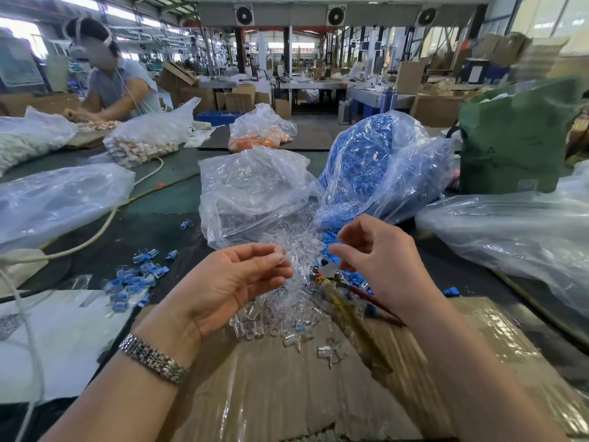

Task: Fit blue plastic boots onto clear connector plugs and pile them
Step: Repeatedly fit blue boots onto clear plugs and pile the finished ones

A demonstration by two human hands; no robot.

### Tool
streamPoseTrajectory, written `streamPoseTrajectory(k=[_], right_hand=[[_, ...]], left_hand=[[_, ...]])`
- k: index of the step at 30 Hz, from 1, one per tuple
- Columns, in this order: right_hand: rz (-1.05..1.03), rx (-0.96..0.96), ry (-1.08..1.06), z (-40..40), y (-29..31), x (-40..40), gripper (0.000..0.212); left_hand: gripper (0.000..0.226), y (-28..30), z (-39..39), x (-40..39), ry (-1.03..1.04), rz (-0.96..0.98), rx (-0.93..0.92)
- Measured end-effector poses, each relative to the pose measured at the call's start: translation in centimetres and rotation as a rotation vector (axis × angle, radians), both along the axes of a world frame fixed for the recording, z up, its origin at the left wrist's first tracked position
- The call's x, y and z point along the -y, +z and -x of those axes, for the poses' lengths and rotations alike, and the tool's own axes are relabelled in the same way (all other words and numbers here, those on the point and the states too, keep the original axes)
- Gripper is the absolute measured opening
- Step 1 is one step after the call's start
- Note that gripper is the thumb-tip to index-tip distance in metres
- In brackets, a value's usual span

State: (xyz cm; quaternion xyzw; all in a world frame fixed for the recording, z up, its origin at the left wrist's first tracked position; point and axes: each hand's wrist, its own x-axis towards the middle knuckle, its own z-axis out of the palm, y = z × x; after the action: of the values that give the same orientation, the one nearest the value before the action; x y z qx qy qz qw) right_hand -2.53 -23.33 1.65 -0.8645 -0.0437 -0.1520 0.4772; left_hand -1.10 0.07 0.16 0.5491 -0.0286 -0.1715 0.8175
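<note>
Just above the clear plug heap [280, 311], the left hand [229, 282] pinches one clear plug [279, 252]; the right hand [379, 253], fingers curled, hovers beside it, grip unclear. Finished blue-booted plugs [134, 279] lie left of the heap.

Left hand [236, 275] pinching a clear plug [279, 252], right hand [379, 253] empty-fingered just beside, above loose clear plugs [280, 317] on cardboard [287, 393].

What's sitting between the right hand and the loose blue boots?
Head view: a metal tool lies between the right hand and blue boots, partly covering them.
</note>
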Motion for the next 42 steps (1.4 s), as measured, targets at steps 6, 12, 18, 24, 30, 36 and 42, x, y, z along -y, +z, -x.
streamPoseTrajectory(k=[6, 12, 18, 24, 30, 36, 42], right_hand=[[-0.192, 0.049, 0.234, 1.0, 0.0, -2.3, 0.009], [-0.155, 0.078, 0.213, 1.0, 0.1, -2.5, 0.008], [-0.341, 0.037, 0.304, 1.1, 0.4, -2.3, 0.004], [-0.154, 0.029, 0.309, 1.2, -0.1, -2.8, 0.009], [0.027, 0.19, 0.278, 1.3, -0.4, -3.1, 0.009], [0.235, -0.069, 0.135, 0.8, 0.0, -1.1, 0.025], [0.711, -0.449, 0.03, 1.4, -0.3, 0.0, 0.053]], left_hand=[[0.023, 0.6, 0.7, 0.7, -0.039, -0.009, 0.02], [0.021, 0.8, 1.1, 1.3, -0.027, -0.006, 0.02], [0.02, 1.0, 1.2, 1.3, -0.037, 0.0, 0.037], [0.02, 1.1, 1.4, 1.2, -0.023, 0.016, 0.07], [0.019, 1.4, 1.7, 1.4, -0.002, -0.024, 0.136], [0.02, 1.1, 1.4, 1.1, 0.022, -0.062, 0.164], [0.02, 0.7, 0.9, 0.7, 0.032, -0.053, 0.154]])
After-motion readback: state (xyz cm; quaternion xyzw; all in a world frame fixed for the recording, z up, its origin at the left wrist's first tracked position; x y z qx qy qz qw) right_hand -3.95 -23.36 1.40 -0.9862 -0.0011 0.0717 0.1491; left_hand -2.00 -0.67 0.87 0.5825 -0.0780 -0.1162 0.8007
